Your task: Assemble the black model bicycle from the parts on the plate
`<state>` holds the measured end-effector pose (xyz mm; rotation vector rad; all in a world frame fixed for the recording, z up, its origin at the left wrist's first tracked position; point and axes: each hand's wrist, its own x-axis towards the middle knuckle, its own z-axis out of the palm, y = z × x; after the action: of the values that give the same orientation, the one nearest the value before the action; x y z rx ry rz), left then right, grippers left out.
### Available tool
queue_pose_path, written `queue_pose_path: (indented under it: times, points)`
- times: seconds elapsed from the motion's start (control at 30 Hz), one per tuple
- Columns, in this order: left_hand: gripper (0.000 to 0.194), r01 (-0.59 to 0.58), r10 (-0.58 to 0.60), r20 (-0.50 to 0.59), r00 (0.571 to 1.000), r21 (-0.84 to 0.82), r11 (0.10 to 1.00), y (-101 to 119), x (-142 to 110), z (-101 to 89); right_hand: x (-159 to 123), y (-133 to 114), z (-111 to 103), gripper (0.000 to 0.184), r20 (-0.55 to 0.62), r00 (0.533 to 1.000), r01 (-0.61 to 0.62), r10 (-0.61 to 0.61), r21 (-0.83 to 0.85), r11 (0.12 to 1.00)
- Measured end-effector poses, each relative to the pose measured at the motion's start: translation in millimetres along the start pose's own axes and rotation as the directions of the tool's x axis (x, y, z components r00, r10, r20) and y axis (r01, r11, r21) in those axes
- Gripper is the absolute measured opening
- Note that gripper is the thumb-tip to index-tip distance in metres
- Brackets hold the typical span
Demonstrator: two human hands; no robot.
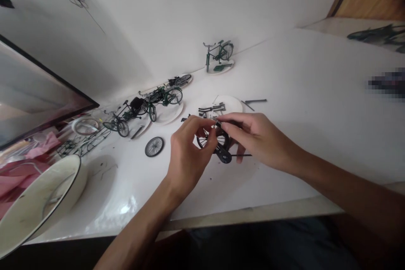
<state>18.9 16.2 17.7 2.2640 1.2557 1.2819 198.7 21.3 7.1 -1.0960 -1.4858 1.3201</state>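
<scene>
Over the white table, my left hand (192, 147) and my right hand (253, 137) meet at a partly assembled model bicycle (224, 155). A black spoked wheel and a dark rounded chain cover show on it between and below my fingers. My left thumb and forefinger pinch at its upper part, and my right thumb and forefinger close on a small dark piece there. The exact spot under the fingertips is hidden. Just behind my hands lies a white round plate (234, 103) with small black bicycle parts (213, 108). A loose spoked wheel (155, 147) lies left of my left hand.
Several finished-looking model bicycles (164, 98) stand on discs at the back left, and another model bicycle (220, 52) stands against the wall. A cream enamel basin (68, 173) is at the front left. Thin black rods (256, 101) lie behind my right hand.
</scene>
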Motion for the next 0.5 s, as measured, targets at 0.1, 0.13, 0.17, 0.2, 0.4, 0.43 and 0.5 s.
queue_pose_path:
  times: [0.1, 0.13, 0.17, 0.2, 0.4, 0.43, 0.5]
  points:
    - [0.014, 0.004, -0.004, 0.002, 1.0, 0.011, 1.0, -1.1, -0.2, -0.1, -0.7, 0.3, -0.3, 0.042, -0.01, 1.0, 0.016, -0.016, -0.037, 0.999]
    - [0.013, 0.011, -0.011, 0.003, 1.0, 0.011, 1.0, -1.4, -0.6, -0.1, -0.8, 0.4, -0.5, 0.042, -0.009, 1.0, 0.02, -0.02, -0.042, 0.999]
    - [0.013, 0.021, -0.021, 0.003, 1.0, 0.009, 1.0, -1.6, -1.1, -0.1, -0.7, 0.6, -0.7, 0.042, -0.008, 1.0, 0.022, -0.023, -0.042, 0.999]
    - [0.014, 0.032, -0.032, 0.0, 0.999, 0.004, 0.999, -1.9, -1.7, 0.1, -0.6, 0.8, -0.9, 0.042, -0.009, 1.0, 0.022, -0.023, -0.035, 0.999]
    - [0.017, 0.05, -0.051, -0.024, 0.998, -0.022, 0.998, -3.6, -3.9, 1.8, 0.2, 3.7, -0.6, 0.042, -0.028, 0.999, 0.027, -0.028, -0.007, 1.0]
    - [0.017, 0.048, -0.048, -0.015, 0.999, -0.013, 0.999, -3.6, -3.8, 1.8, 0.1, 4.0, -0.5, 0.043, -0.031, 0.999, 0.033, -0.034, -0.015, 0.999]
    - [0.017, 0.042, -0.042, -0.003, 0.999, -0.003, 0.999, -3.3, -3.7, 1.4, -0.3, 4.5, -0.3, 0.044, -0.037, 0.998, 0.047, -0.048, -0.03, 0.998]
